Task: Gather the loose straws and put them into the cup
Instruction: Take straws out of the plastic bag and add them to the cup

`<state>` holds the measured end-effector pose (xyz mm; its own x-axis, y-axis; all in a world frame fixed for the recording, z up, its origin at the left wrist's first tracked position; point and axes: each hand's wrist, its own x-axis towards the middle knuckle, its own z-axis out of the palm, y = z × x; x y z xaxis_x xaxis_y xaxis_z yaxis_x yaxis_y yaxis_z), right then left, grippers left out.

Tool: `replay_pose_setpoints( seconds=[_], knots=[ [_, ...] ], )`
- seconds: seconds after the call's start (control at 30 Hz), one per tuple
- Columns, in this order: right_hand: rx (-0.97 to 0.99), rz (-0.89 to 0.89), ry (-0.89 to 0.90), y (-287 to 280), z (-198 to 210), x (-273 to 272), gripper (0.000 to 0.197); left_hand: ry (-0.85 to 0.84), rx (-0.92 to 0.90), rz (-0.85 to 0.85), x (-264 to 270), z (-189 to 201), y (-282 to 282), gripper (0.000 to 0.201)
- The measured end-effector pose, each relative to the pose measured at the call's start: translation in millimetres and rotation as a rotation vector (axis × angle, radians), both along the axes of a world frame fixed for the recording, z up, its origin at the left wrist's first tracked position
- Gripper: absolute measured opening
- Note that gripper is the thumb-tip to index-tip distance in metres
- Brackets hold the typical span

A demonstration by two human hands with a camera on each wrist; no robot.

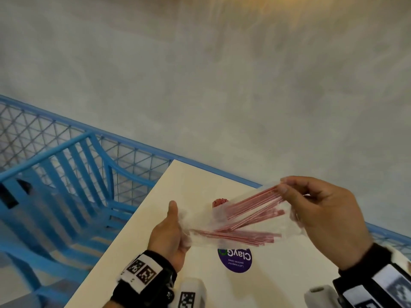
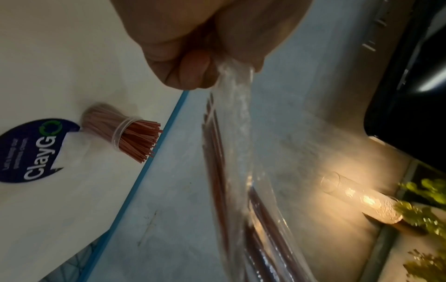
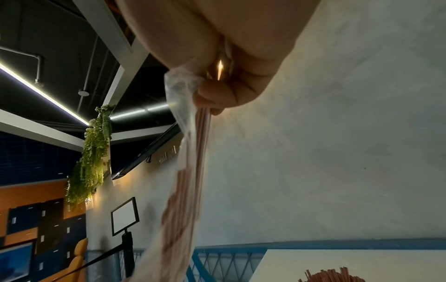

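Observation:
A clear plastic bag (image 1: 235, 221) of thin red-and-white straws (image 1: 251, 207) hangs stretched between my hands above the white table (image 1: 133, 263). My left hand (image 1: 180, 223) grips its left end, thumb on top. My right hand (image 1: 283, 185) pinches the raised right end together with several straw tips. Behind the bag, partly hidden, stands a clear cup (image 1: 219, 202) packed with the same straws. The left wrist view shows the cup (image 2: 120, 133) near the table's edge and fingers (image 2: 193, 68) curled on the bag (image 2: 236, 133). The right wrist view shows fingers (image 3: 217, 95) clamping plastic and straws (image 3: 193, 171).
A round purple ClayGo sticker (image 1: 235, 260) lies on the table under the bag. A blue slatted chair (image 1: 66, 185) and blue mesh railing (image 1: 133, 152) stand to the left beyond the table's edge. A grey wall (image 1: 222, 85) rises behind. White tagged devices (image 1: 191, 294) sit at the near edge.

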<state>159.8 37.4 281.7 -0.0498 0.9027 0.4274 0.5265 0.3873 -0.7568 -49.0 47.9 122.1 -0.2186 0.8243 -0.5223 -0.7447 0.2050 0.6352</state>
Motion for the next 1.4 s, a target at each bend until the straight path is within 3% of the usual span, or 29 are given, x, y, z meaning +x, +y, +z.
replay_pose_setpoints(
  seconds=[0.1,0.23,0.47,0.73,1.1,1.27,1.33,1.4],
  knots=[
    [0.023,0.012,-0.016,-1,7,-6,0.007,-0.054,0.025,-0.077,0,-6,-2,0.050],
    [0.057,0.058,-0.074,-1,25,-18,0.006,-0.135,0.030,-0.093,6,-10,-4,0.033],
    [0.065,0.172,-0.175,-4,52,-50,0.008,-0.343,-0.007,-0.120,16,-12,-8,0.045],
    [-0.034,0.237,-0.219,7,63,-69,0.013,-0.477,-0.024,-0.078,17,-29,-3,0.044],
    [0.117,0.192,-0.361,15,68,-74,0.015,-0.467,-0.090,-0.060,22,-29,-6,0.033],
    [0.059,0.197,-0.382,19,62,-62,0.014,-0.396,-0.113,-0.089,34,-22,-11,0.031],
    [0.031,0.176,-0.489,22,60,-53,0.012,-0.356,-0.142,-0.077,34,-27,-6,0.031],
    [0.002,0.119,-0.703,27,56,-40,0.004,-0.353,-0.163,-0.068,30,-35,1,0.037]
  ],
)
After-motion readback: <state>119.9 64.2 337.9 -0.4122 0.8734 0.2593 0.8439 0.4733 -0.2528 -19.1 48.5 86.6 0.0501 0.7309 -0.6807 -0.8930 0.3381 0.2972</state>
